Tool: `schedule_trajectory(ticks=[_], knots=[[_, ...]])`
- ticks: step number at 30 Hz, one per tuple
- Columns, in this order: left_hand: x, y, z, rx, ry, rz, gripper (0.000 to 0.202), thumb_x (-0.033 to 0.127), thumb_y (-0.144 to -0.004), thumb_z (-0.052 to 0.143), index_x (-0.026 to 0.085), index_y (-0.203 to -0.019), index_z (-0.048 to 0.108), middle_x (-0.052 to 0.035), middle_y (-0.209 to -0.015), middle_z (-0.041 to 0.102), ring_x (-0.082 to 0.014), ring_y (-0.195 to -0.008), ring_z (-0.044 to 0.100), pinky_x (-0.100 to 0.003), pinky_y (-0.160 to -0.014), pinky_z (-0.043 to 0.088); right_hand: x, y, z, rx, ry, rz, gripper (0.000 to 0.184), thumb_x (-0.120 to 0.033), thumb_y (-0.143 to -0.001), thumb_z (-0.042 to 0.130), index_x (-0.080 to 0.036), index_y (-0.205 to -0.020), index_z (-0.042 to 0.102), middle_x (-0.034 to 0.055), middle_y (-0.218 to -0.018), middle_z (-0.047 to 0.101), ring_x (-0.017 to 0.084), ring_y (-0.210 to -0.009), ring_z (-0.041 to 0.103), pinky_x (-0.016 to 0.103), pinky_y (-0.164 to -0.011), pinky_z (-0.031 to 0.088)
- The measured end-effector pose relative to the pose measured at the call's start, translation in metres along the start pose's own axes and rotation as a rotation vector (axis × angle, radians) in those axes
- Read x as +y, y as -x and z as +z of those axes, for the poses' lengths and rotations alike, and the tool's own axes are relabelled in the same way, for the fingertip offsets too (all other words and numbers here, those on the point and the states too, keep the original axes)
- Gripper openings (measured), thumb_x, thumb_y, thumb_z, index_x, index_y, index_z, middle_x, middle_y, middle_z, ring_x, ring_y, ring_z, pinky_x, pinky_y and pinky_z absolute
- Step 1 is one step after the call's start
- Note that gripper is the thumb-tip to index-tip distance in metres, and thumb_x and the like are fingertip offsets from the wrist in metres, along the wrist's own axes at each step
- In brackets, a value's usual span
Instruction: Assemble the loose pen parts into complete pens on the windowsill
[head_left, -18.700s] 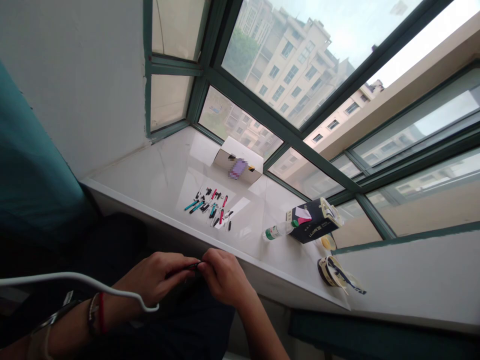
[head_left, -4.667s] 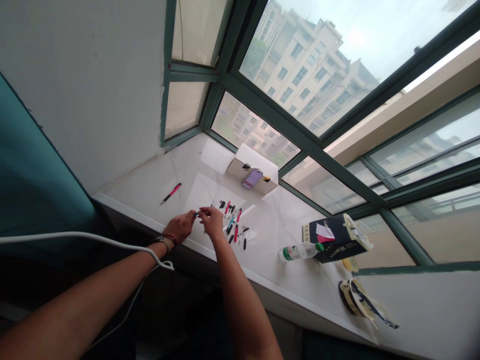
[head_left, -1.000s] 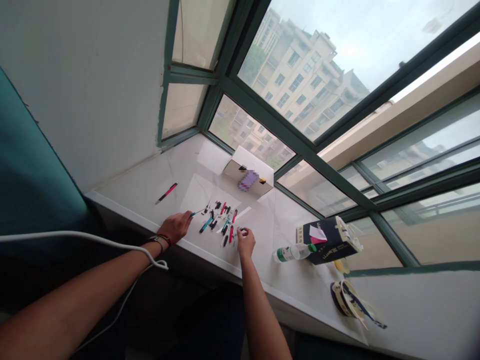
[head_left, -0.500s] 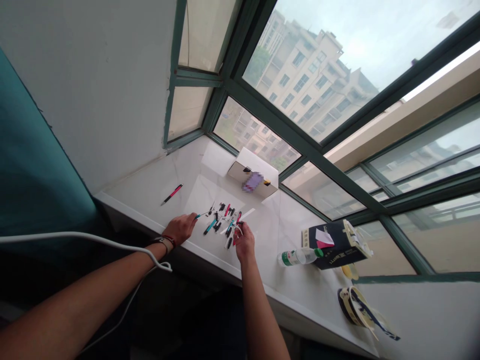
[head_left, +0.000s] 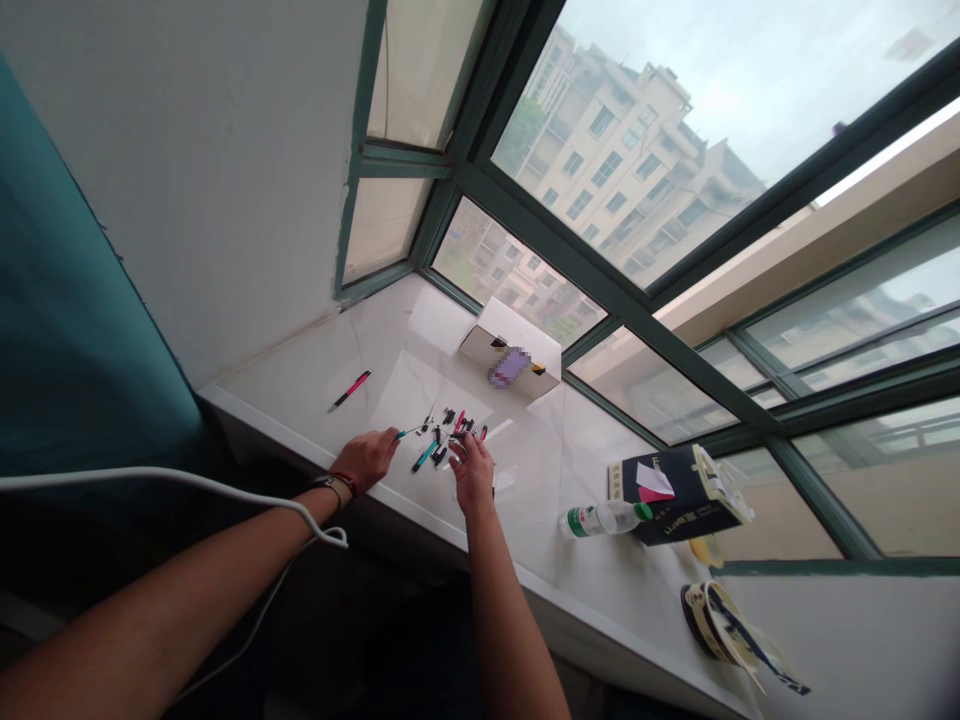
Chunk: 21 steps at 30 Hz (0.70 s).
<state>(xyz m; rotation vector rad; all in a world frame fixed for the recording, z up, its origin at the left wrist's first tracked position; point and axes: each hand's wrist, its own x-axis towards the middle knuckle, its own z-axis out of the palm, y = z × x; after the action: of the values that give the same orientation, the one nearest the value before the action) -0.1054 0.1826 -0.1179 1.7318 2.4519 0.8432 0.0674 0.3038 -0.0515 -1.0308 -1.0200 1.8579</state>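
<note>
My left hand [head_left: 369, 456] is closed around a teal pen piece [head_left: 401, 435] with a thin tip pointing right, towards scattered pen parts. Over the right side of those parts is my right hand [head_left: 472, 470]. Its thumb and fingers meet at a small dark pen part [head_left: 460, 436]; its exact kind is too small to tell. On the counter between the hands lie a teal pen barrel [head_left: 424, 456], several black pieces [head_left: 448, 415] and a red barrel [head_left: 460, 421]. Some parts are hidden beneath my right hand.
A red and black pen [head_left: 349, 391] lies apart at the left of the white counter [head_left: 525, 540]. An open white box [head_left: 480, 349] stands by the window. To the right are a plastic bottle [head_left: 592, 519], a dark carton [head_left: 690, 500] and a round band-like item [head_left: 720, 625].
My right hand has moved up and left, from the near right edge of the parts to over them. My left hand keeps the teal piece in nearly the same place.
</note>
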Motion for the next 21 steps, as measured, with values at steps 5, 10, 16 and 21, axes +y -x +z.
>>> schedule_trajectory(ticks=[5, 10, 16, 21], knots=[[-0.001, -0.001, 0.0, 0.025, -0.004, 0.024, 0.032, 0.035, -0.099, 0.029, 0.02, -0.105, 0.057, -0.0064, -0.077, 0.062, -0.0203, -0.07, 0.058, -0.03, -0.063, 0.038, -0.008, -0.007, -0.019, 0.182, -0.101, -0.036, 0.029, -0.025, -0.072, 0.069, -0.022, -0.097, 0.054, 0.0028, -0.096, 0.069, 0.009, -0.062, 0.06, 0.017, -0.048, 0.045], [-0.002, 0.0, 0.002, 0.037, -0.024, 0.03, 0.031, 0.034, -0.099, 0.03, 0.02, -0.106, 0.057, -0.0059, -0.076, 0.061, -0.0206, -0.069, 0.058, -0.03, -0.063, 0.037, -0.008, -0.01, -0.048, 0.255, -0.111, 0.083, 0.02, -0.029, -0.073, 0.062, -0.022, -0.083, 0.047, -0.0091, -0.057, 0.047, 0.005, -0.038, 0.036, 0.015, -0.033, 0.024], [-0.002, 0.0, 0.003, 0.042, -0.012, 0.031, 0.031, 0.034, -0.099, 0.031, 0.02, -0.106, 0.057, -0.0057, -0.075, 0.061, -0.0206, -0.069, 0.058, -0.03, -0.062, 0.036, 0.001, -0.017, -0.053, 0.234, 0.481, 0.041, 0.026, -0.041, -0.072, 0.066, -0.02, -0.077, 0.054, -0.0094, -0.049, 0.042, 0.007, -0.036, 0.035, 0.018, -0.034, 0.023], [-0.001, -0.001, 0.002, 0.038, -0.024, 0.029, 0.032, 0.035, -0.099, 0.03, 0.02, -0.106, 0.057, -0.0061, -0.076, 0.061, -0.0205, -0.069, 0.058, -0.03, -0.063, 0.038, -0.013, -0.036, -0.056, 0.269, 1.085, -0.133, 0.019, -0.034, -0.072, 0.064, -0.017, -0.081, 0.067, 0.0003, -0.062, 0.064, 0.014, -0.056, 0.058, 0.022, -0.052, 0.043]])
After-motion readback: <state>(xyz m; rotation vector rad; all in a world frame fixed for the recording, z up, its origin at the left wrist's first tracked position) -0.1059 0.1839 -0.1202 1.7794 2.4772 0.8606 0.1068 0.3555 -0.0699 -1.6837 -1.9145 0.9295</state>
